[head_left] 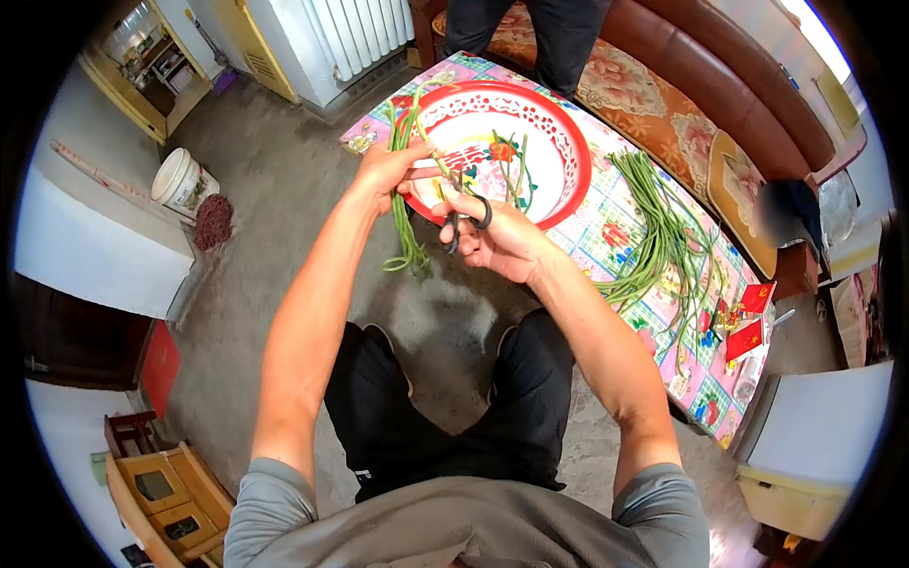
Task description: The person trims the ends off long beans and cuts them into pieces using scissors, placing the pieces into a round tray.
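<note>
My left hand (390, 172) is wrapped round a bunch of long green beans (405, 237), which hangs down past the near left rim of a red-and-white basin (579, 142). Black-handled scissors (454, 220) are in my right hand (497, 239), with fingers through the handles and the blades pointing up toward the held beans. Both hands are over the basin's near edge. A few cut bean pieces (523, 170) lie inside the basin. To the right, a large pile of long green beans (653, 232) rests on the patterned tablecloth (592, 237).
Small red flags (746, 339) stand at the table's right end. Beyond the table, a person in dark trousers (566, 38) stands before a brown sofa (701, 57). A white bucket (180, 180) is on the floor at left, and a wooden cabinet (175, 497) is at lower left.
</note>
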Motion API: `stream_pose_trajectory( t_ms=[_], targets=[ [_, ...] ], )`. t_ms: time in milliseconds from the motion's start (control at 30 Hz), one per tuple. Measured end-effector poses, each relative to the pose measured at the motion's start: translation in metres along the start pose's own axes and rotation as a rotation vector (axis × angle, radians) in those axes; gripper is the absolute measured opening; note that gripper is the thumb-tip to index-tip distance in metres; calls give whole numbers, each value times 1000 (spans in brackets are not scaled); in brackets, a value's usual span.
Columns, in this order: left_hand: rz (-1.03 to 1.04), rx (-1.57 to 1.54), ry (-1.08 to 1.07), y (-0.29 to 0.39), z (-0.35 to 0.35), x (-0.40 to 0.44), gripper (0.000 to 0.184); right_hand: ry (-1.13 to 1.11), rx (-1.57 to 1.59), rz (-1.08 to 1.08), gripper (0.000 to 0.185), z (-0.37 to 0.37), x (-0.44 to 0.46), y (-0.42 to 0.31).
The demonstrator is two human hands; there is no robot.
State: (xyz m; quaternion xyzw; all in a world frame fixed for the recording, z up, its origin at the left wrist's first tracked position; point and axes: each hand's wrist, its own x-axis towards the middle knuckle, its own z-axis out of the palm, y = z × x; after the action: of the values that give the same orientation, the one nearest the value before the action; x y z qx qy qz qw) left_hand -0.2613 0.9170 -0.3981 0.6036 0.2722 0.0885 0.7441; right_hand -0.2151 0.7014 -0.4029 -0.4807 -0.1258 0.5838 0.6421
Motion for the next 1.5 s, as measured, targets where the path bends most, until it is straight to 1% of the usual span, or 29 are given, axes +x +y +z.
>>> stream_pose_trajectory(
  t_ms=[133,267,467,567,667,700,767,867,1000,1167,1233,1367,1500],
  targets=[
    [46,-7,39,-3,1,-5,29,-84,126,-2,51,4,9,14],
    [65,-36,6,-3,3,-6,30,-95,222,-1,49,12,13,16],
    [102,113,96,-5,-1,-6,22,-79,218,-9,50,15,15,18],
    [116,54,67,-11,-1,-8,21,-74,246,-31,52,13,23,23],
    [136,71,-4,-12,-6,-2,22,-70,269,-36,48,18,25,22],
    [94,62,30,-12,-4,-4,22,-97,298,-38,47,19,27,22],
    [70,10,32,-14,-2,-4,23,-91,297,-60,47,20,29,24],
    [50,-13,5,-15,-3,-4,24,-8,349,-101,47,26,29,22],
    [52,-4,-58,-19,-9,0,30,16,348,-155,46,30,28,25],
    [40,-19,-70,-23,-9,2,28,34,427,-171,40,33,30,28],
    [41,-89,-26,-25,-6,3,25,57,428,-214,38,33,32,31],
    [34,-111,-43,-23,-8,2,24,111,392,-208,40,34,32,32],
    [41,-157,-31,-17,-6,-3,27,110,339,-198,47,35,29,32]
  ],
)
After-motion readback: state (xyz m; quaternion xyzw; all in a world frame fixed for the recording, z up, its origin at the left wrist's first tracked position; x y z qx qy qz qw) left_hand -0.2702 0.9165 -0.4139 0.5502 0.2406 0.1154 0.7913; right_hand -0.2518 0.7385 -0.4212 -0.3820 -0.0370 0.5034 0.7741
